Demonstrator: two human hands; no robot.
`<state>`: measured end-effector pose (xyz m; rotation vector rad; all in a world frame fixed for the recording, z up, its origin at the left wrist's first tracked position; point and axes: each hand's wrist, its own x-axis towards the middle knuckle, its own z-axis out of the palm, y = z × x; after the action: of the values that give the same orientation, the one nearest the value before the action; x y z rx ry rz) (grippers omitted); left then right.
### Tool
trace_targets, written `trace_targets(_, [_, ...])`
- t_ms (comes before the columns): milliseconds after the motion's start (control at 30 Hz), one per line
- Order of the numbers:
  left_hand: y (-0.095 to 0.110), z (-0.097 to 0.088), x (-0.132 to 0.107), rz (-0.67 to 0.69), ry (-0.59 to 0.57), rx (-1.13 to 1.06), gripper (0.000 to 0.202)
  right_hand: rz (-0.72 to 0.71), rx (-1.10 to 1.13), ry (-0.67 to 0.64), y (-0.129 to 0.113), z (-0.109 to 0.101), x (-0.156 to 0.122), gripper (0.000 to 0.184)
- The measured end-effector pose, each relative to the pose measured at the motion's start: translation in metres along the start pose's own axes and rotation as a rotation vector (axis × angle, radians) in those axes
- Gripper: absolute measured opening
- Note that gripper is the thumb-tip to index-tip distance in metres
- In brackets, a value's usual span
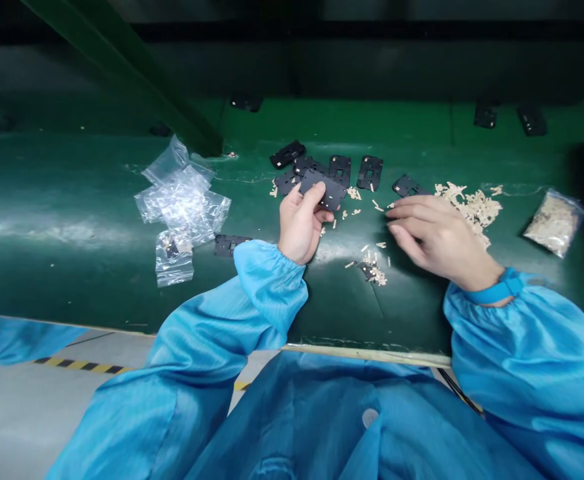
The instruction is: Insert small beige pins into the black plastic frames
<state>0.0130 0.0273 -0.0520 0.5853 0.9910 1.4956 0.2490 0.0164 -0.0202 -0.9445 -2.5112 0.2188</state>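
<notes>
Black plate (325, 189) was gripped between thumb and fingers of the left hand (299, 223); fingers of the right hand (435, 237) were stretched open above the bench (72, 220).

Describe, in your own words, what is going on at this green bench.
A person in blue sleeves works at the green bench. Their left hand holds a black plate near loose plates. Their right hand reaches over scattered tan bits; whether it grips one is unclear. Clear bags lie left, a filled bag right.
</notes>
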Motion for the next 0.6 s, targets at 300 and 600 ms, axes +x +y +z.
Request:
trace_targets(300, [0.002,-0.003,0.003,-0.004,0.001,-0.024,0.028,-0.010,0.038,-0.108,0.001,-0.012,-0.043,0.021])
trace_targets(600, [0.000,-0.002,0.003,0.025,-0.026,0.007,0.032,-0.049,0.084,-0.170,-0.032,0.004,-0.026,0.034])
